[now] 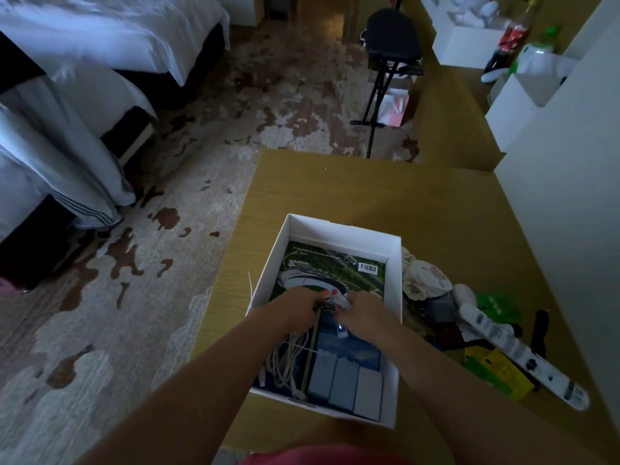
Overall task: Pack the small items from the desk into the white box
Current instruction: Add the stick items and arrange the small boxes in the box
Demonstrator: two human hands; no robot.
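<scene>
Carpet [161, 256], pale with brown blotches, fills the left and far floor, with white-sheeted beds [84, 62] along its left edge; a yellow-brown wooden desk [369, 196] takes the near right. On the desk's near part sits the open white box [396, 290]; its floor is covered by a printed sheet [322, 266] showing an aerial stadium view. Just right of the box lies a heap of small items: a long white remote control [513, 347], round pale packets [424, 278] and green packets [496, 303]. Inside the box, three grey cartons [345, 384] stand side by side at the near wall; a coiled white cable [288, 357] lies left of them. Both hands are inside the box; the left hand [298, 303] and right hand [365, 313] meet over the sheet, fingers curled, pinching a small white item [335, 300] between them; its kind cannot be told.
</scene>
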